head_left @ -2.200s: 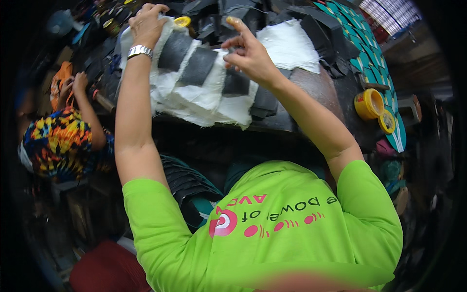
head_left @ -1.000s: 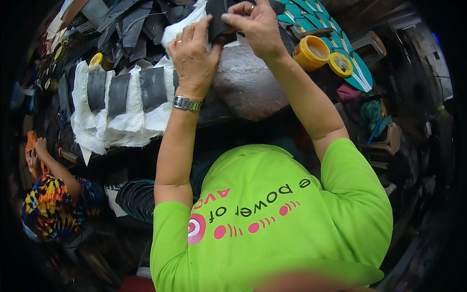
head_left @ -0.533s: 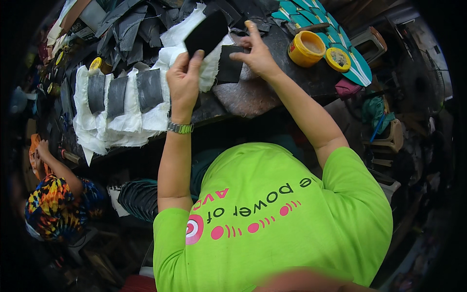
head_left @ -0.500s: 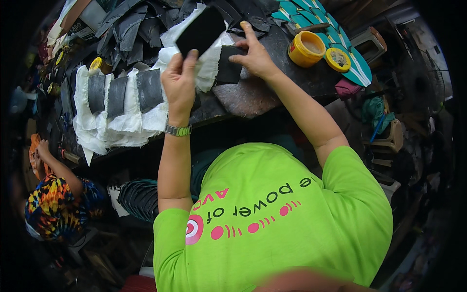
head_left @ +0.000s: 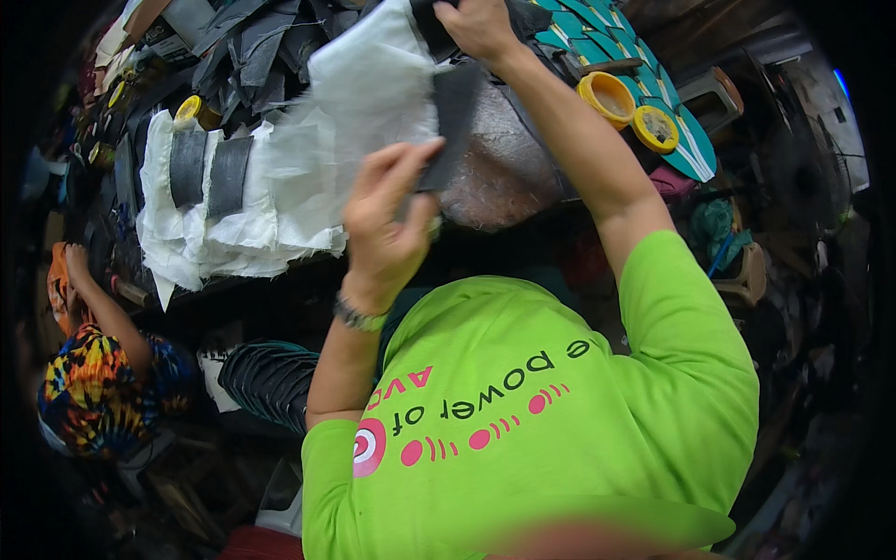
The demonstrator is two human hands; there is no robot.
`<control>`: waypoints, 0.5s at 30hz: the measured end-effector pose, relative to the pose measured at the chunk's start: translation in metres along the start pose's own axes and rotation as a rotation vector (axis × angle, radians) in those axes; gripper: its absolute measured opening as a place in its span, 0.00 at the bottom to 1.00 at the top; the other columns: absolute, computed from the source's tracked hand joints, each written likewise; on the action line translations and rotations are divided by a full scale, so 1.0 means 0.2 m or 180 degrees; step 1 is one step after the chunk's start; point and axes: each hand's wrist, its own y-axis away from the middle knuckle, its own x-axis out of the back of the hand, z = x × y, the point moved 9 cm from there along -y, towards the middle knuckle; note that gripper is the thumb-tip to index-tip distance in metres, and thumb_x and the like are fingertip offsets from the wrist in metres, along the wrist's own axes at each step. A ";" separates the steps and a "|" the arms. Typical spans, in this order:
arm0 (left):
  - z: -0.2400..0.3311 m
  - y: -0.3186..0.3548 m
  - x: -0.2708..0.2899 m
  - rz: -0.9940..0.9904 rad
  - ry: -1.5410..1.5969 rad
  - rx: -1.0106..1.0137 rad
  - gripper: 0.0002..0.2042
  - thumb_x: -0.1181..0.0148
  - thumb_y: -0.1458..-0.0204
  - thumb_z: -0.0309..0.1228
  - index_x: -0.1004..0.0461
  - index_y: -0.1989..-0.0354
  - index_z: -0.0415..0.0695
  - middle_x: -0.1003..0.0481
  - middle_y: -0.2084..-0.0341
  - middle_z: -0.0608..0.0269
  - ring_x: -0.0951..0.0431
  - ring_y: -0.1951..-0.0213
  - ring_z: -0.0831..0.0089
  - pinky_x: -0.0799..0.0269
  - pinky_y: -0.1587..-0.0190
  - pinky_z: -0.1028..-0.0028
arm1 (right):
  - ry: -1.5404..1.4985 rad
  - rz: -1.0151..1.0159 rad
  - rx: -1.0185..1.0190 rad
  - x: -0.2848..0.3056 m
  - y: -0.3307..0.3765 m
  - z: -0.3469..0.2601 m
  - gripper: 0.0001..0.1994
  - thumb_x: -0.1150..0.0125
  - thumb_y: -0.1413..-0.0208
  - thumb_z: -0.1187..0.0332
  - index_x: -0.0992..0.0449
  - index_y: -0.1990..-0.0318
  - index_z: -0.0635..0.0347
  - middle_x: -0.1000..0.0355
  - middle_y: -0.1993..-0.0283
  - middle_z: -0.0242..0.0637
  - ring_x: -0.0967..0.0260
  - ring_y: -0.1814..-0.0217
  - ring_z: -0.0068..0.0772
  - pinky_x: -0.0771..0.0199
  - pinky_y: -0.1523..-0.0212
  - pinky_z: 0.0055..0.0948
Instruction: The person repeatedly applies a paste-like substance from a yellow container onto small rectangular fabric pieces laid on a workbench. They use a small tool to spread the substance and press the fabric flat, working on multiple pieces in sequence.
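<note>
Head camera, with clock hours read from the middle of the picture: the left hand [head_left: 387, 219] sits just off centre toward half past ten, fingers loosely spread and blurred, thumb and forefinger apart by the near end of a dark panel [head_left: 455, 121] at twelve. Whether skin meets panel, I can't tell. The right hand [head_left: 481, 28] is high at twelve, thumb bent beside a darker patch [head_left: 434, 28]; the upper edge of the picture cuts off its fingertips, so what it pinches — if anything — stays hidden.

A white cloth [head_left: 373, 84] fills the space at eleven, partly smeared by blur, its rim against the panel. Toward ten, two curved grey strips [head_left: 189, 168] lie side by side on more white cloth [head_left: 271, 247] with frayed edges.

The cloth looks light, limp and quick to fray; I'd take it by two corners and keep it taut, since a single pinch would probably let it fold. The panel seems thin and bendy rather than brittle — best held by opposite edges, fingers off the flat face. The glossy sheet [head_left: 504, 159] at one o'clock may be slick underneath. A yellow tub [head_left: 607, 98] stands past one, with a yellow lid [head_left: 655, 129] just beside it near two.
</note>
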 end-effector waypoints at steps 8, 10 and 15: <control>-0.09 0.00 -0.45 -0.0779 -0.0507 -0.0038 0.27 0.32 0.47 0.41 0.29 0.42 0.38 0.26 0.52 0.47 0.22 0.55 0.52 0.26 0.51 0.61 | 0.0034 -0.0124 0.0033 -0.16 -0.09 0.15 0.36 0.45 0.36 0.58 0.53 0.25 0.53 0.28 0.42 0.56 0.30 0.40 0.53 0.30 0.42 0.41; -0.14 -0.01 -0.44 -0.0869 -0.0174 0.0228 0.27 0.34 0.46 0.40 0.30 0.41 0.39 0.26 0.53 0.46 0.22 0.56 0.52 0.26 0.52 0.61 | -0.0594 -0.0255 -0.0205 -0.04 0.06 0.15 0.36 0.44 0.36 0.61 0.53 0.25 0.55 0.26 0.45 0.52 0.27 0.45 0.48 0.29 0.45 0.37; -0.22 -0.06 -0.45 -0.1114 -0.0149 0.0132 0.16 0.36 0.44 0.27 0.25 0.47 0.40 0.25 0.54 0.51 0.19 0.61 0.60 0.23 0.58 0.70 | -0.1069 -0.0400 -0.1024 0.45 0.44 0.17 0.19 0.41 0.34 0.65 0.27 0.38 0.57 0.22 0.55 0.32 0.26 0.58 0.18 0.24 0.56 0.17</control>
